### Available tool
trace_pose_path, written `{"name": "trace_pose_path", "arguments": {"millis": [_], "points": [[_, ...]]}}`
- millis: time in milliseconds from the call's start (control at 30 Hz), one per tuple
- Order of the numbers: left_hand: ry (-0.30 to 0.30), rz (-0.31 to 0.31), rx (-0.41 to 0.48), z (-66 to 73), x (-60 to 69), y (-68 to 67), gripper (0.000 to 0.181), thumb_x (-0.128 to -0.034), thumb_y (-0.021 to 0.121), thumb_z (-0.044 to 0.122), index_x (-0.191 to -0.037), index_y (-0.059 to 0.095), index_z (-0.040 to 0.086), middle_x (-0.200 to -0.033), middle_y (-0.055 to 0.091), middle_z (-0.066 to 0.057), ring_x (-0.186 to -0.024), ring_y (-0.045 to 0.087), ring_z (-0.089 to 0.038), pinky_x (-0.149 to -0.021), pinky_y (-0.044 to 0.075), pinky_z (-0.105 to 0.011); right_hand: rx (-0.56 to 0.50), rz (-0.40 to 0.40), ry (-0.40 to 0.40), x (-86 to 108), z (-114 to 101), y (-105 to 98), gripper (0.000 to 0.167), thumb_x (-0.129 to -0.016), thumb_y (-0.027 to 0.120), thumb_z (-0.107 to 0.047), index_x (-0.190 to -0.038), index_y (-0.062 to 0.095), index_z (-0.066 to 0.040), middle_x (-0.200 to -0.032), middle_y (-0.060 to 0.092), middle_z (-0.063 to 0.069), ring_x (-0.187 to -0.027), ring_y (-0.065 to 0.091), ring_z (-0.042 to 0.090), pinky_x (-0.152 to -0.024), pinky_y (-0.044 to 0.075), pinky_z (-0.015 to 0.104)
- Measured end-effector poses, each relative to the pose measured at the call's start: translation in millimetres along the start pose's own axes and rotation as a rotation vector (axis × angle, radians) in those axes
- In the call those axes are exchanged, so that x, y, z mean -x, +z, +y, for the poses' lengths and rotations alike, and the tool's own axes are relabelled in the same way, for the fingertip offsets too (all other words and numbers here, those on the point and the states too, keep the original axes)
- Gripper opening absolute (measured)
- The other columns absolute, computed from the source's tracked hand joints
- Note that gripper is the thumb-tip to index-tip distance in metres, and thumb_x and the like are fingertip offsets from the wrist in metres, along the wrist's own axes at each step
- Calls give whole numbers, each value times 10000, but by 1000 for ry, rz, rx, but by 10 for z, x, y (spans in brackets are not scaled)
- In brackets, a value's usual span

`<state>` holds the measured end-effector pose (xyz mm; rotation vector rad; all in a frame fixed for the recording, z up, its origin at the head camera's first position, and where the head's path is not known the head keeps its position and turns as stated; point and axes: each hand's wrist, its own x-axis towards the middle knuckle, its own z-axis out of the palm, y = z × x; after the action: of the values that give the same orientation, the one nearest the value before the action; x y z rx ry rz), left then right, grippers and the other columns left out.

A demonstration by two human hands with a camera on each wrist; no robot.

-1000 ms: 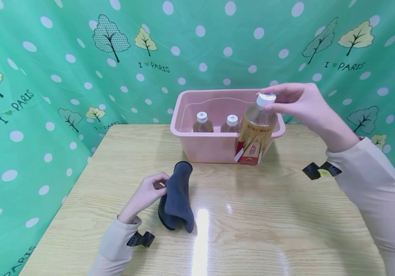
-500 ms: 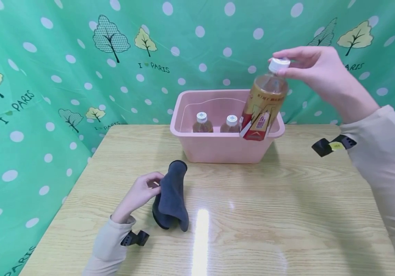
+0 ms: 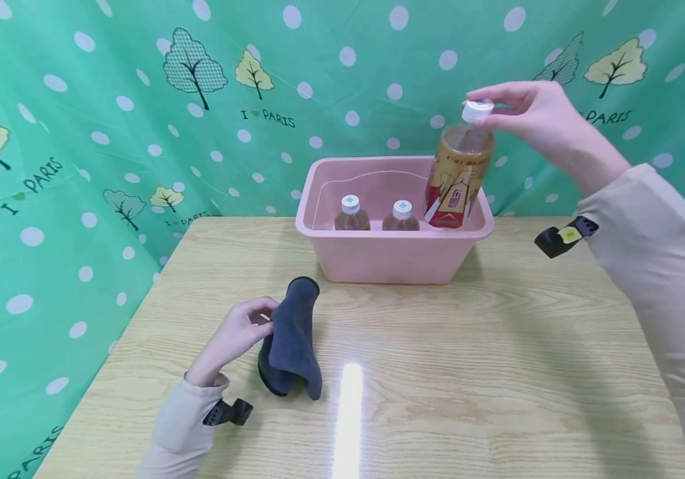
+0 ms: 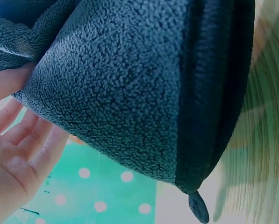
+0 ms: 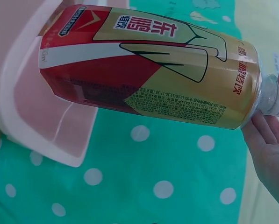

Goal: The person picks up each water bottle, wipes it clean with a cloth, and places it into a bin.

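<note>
My right hand [image 3: 525, 113] pinches the white cap of a drink bottle [image 3: 459, 173] with a gold and red label. The bottle hangs slightly tilted over the right end of a pink plastic bin [image 3: 387, 256]; in the right wrist view the bottle [image 5: 148, 65] has its base toward the bin's rim [image 5: 46, 144]. Low on the left, my left hand [image 3: 241, 336] pinches a dark grey cloth [image 3: 294, 339] that droops toward the table. The left wrist view shows the fluffy cloth [image 4: 116, 88] between thumb and fingers, with a dark edge band and small loop.
Inside the bin stand two more bottles, one at left [image 3: 351, 216] and one near the middle [image 3: 402, 218], both white-capped. The bin sits at the back of a wooden table [image 3: 438, 372]. A green dotted curtain [image 3: 342, 80] hangs behind and at left.
My right hand has raised the bottle from in front of the bin, then shifted it slightly left over the bin. My left hand has drifted left with the cloth.
</note>
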<state>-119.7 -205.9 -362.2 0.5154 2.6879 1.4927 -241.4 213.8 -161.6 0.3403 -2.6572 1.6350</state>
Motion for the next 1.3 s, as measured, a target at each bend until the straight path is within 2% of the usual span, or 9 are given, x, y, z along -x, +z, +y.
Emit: {"name": "trace_pose_path", "arguments": {"millis": [267, 500, 700, 967, 1167, 1300], "points": [[-4, -2, 17, -10, 18, -15, 137, -777, 580, -36, -895, 636, 8, -912, 613, -106, -789, 563, -146, -671, 486, -279, 23, -35, 22, -84, 157, 57, 469, -785, 638, -304, -1233, 523, -224, -1238, 507, -58, -1183, 379, 118, -1052, 120, 450], [-4, -1, 14, -11, 31, -10, 148, -777, 578, -34, -899, 639, 22, -923, 615, -97, -781, 567, -139, -670, 486, -277, 60, -78, 41, -129, 313, 137, 488, -788, 635, -308, -1248, 507, -209, -1295, 463, -17, -1155, 441, 130, -1038, 158, 477], [-13, -9, 20, -21, 33, 4, 145, -782, 579, -24, -905, 637, 25, -924, 615, -100, -754, 579, -144, -665, 488, -279, 107, -107, 40, -165, 436, 194, 510, -794, 630, -306, -1262, 494, -159, -1249, 485, 18, -1071, 481, 105, -1006, 250, 453], [-38, -15, 17, -37, 36, 27, 145, -788, 583, -7, -919, 634, 26, -939, 615, -110, -706, 588, -175, -645, 485, -279, 162, -151, 92, -171, 536, 262, 563, -792, 620, -357, -1290, 460, -147, -1293, 449, 67, -1176, 400, 221, -1016, 217, 473], [-44, -19, 17, -14, 32, 42, 146, -782, 577, -28, -911, 632, 15, -917, 615, -121, -676, 592, -174, -637, 487, -281, 204, -168, 123, -177, 638, 328, 542, -789, 631, -342, -1266, 487, -129, -1226, 507, 40, -1114, 421, 192, -989, 277, 437], [-37, -15, 18, -52, 22, 56, 156, -771, 570, -47, -902, 633, 11, -900, 618, -125, -665, 593, -166, -629, 490, -283, 207, -210, 157, -189, 674, 360, 535, -795, 631, -317, -1273, 478, -130, -1252, 497, 88, -1137, 432, 218, -990, 288, 424]]}}
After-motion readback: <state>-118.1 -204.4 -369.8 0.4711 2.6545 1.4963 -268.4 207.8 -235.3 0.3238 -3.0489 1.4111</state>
